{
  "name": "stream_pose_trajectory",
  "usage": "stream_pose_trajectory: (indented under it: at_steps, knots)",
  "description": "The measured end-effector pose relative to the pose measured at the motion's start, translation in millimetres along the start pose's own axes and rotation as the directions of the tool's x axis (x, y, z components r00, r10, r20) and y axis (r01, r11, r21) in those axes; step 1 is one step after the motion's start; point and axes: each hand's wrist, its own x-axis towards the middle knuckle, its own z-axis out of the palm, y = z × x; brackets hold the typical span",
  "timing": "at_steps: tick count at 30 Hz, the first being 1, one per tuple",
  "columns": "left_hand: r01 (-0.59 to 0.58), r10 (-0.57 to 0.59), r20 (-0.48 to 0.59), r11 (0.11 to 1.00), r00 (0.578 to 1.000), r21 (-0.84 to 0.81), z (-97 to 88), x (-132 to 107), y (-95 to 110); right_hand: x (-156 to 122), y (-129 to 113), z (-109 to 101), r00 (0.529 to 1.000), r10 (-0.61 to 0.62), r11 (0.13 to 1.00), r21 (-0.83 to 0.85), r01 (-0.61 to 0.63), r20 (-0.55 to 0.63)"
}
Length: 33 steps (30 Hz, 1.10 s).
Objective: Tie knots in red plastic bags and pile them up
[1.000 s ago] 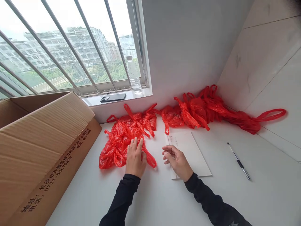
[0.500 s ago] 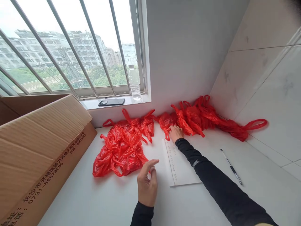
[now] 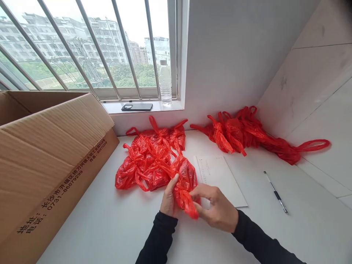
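A knotted red plastic bag (image 3: 187, 176) is held between both hands above the front of the white table. My left hand (image 3: 169, 200) grips its left side, with the thumb on top and the fingers hidden beneath. My right hand (image 3: 216, 205) pinches the bag near its knot and loose handle end. What is inside the bag cannot be made out. Just left of it lies a cluster of similar tied red bags (image 3: 145, 161). More red bags (image 3: 236, 132) are bunched along the wall at the back right.
An open cardboard box (image 3: 63, 146) stands at the left. A notebook (image 3: 220, 176) lies right of the held bag, with a pen (image 3: 275, 192) farther right. On the windowsill are a phone (image 3: 136, 106) and a water bottle (image 3: 165, 84). Walls border the back and right.
My right hand has come back from the wall, bringing a red bag toward me. My left hand has closed on it too. The view has shifted slightly.
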Motion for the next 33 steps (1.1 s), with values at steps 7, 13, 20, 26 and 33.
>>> stream_pose_trajectory:
  at_steps: [7, 13, 20, 26, 33]
  knots:
    - [-0.088, 0.081, 0.037, 0.956, 0.996, 0.279, -13.9, 1, -8, 28, 53, -9, 0.935, 0.309, 0.863, 0.465, -0.198, -0.175]
    - [-0.108, 0.071, 0.104, 0.901, 0.992, 0.420, -18.8, 8, -10, 24, 65, -3, 0.939, 0.302, 0.727, 0.677, -0.113, -0.168]
    - [-0.102, 0.067, 0.091, 0.880, 0.994, 0.464, -16.8, 8, -10, 21, 63, -5, 0.923, 0.304, 0.793, 0.600, -0.107, -0.237]
    - [-0.103, 0.085, 0.062, 0.916, 0.994, 0.388, -16.2, 8, -11, 18, 58, -5, 0.939, 0.313, 0.737, 0.660, -0.144, -0.144]
    - [-0.120, 0.107, 0.055, 0.908, 0.993, 0.400, -19.0, 9, -13, 17, 55, -5, 0.952, 0.266, 0.757, 0.644, -0.110, -0.149]
